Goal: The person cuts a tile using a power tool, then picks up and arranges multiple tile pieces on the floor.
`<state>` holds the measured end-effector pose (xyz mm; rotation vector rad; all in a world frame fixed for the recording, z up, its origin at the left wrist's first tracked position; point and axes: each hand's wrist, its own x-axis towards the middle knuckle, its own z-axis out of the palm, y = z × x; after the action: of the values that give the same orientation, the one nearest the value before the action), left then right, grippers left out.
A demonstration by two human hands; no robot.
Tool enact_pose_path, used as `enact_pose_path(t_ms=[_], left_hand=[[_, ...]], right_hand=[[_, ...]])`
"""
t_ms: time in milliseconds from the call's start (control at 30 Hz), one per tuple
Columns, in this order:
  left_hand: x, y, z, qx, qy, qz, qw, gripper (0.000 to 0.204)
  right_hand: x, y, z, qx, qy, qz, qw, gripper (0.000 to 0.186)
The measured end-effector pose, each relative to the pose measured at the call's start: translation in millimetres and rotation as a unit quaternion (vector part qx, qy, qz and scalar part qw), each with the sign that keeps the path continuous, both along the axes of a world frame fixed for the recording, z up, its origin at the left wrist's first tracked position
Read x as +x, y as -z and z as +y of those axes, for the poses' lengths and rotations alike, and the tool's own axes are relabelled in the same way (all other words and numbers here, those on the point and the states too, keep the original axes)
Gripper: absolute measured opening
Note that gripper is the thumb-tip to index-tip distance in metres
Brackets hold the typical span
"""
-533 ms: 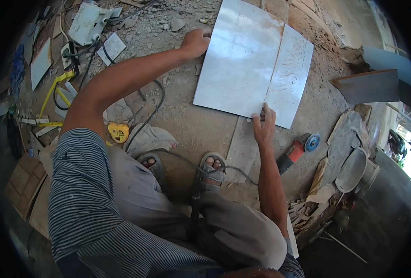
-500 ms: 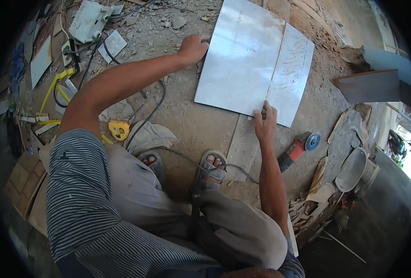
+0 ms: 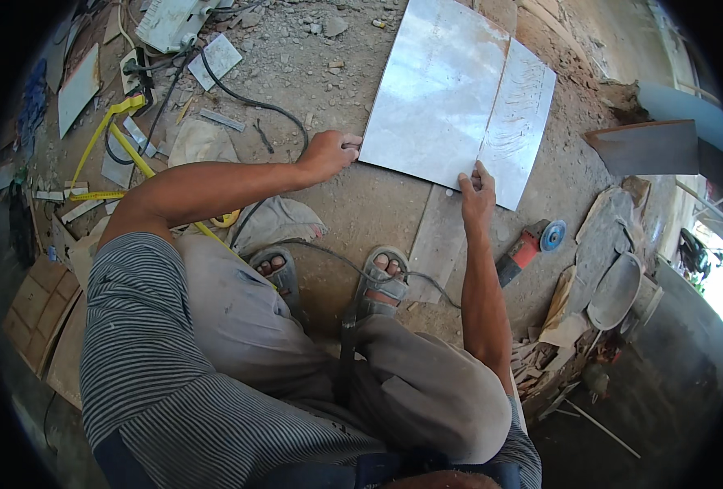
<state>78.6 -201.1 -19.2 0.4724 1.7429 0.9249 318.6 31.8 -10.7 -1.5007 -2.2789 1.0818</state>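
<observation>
Large glossy grey-white tile (image 3: 443,94) lay face up on the dusty floor (image 3: 353,212) ahead of my feet, turned slightly so that its near edge sloped down toward the right. A thin line crossed its face lengthwise; the strip to the right of that line bore wavy marks.

Left hand (image 3: 329,155): at the tile's near left corner, fingers mostly curled, fingertips touching or just beside the edge. Could not tell whether it gripped anything.

Right hand (image 3: 477,191): at the near edge, by the lower end of the line, thumb and forefinger slightly spread with the tips on the tile, other fingers bent. Could not tell whether the edge was pinched.

Angle grinder (image 3: 527,248), red and black with a blue disc, lay on the floor just right of my right forearm. A narrow grey board (image 3: 439,240) ran from near the tile's edge toward me, and a dark cable (image 3: 329,251) passed over my right sandal (image 3: 383,285). Yellow tape measure (image 3: 225,218) sat partly hidden behind my left forearm.
</observation>
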Motion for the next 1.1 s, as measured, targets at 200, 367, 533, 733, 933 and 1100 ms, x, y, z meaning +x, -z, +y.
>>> enact_pose_path(t_ms=[200, 367, 533, 733, 933, 1100], left_hand=[[7, 12, -22, 0.091, 0.04, 0.115, 0.988, 0.028], [1, 12, -9, 0.093, 0.108, 0.158, 0.977, 0.023], [0, 16, -10, 0.116, 0.115, 0.19, 0.968, 0.025], [3, 14, -7, 0.119, 0.105, 0.166, 0.973, 0.027], [5, 23, -9, 0.155, 0.092, 0.202, 0.962, 0.022], [5, 24, -8, 0.152, 0.092, 0.196, 0.964, 0.022]], right_hand=[[15, -20, -9, 0.066, -0.184, -0.037, 0.98, 0.061], [22, -7, -8, 0.171, -0.24, -0.026, 0.955, 0.053], [22, 1, -12, 0.182, -0.249, 0.009, 0.951, 0.048], [26, 9, -9, 0.196, -0.25, 0.012, 0.948, 0.043], [23, 10, -9, 0.212, -0.26, 0.01, 0.942, 0.042], [22, 10, -9, 0.217, -0.257, 0.015, 0.942, 0.042]])
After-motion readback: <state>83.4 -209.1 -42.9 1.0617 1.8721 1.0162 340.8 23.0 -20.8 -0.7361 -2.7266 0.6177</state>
